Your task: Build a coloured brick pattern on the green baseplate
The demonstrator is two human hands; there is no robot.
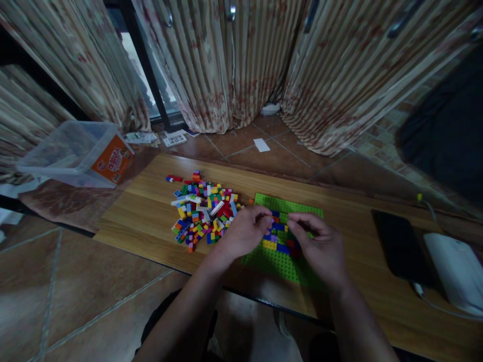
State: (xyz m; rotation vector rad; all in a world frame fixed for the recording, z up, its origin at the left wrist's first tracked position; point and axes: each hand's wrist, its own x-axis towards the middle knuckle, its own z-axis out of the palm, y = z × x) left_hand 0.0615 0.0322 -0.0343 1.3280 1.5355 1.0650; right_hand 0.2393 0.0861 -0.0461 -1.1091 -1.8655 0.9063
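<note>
A green baseplate [281, 268] lies on the wooden bench, with blue, yellow, red and purple toy bricks [269, 245] across its middle. Over its left part is my left hand [249, 229], thumb and fingers pinched together; whatever is between the fingertips is too small to make out. My right hand [320, 244] hovers above the right side, its thumb and forefinger also closed near the bricks. What that pinch holds, if anything, I cannot see. Both hands hide part of the plate. Left of them spreads a heap of loose, mixed-colour bricks [206, 208].
The narrow wooden bench [139, 201] runs left to right. On its right end are a black phone [402, 246] and a white device [455, 271] with a cable. A clear plastic bin [68, 156] with an orange label stands at left. Striped curtains [211, 65] hang behind.
</note>
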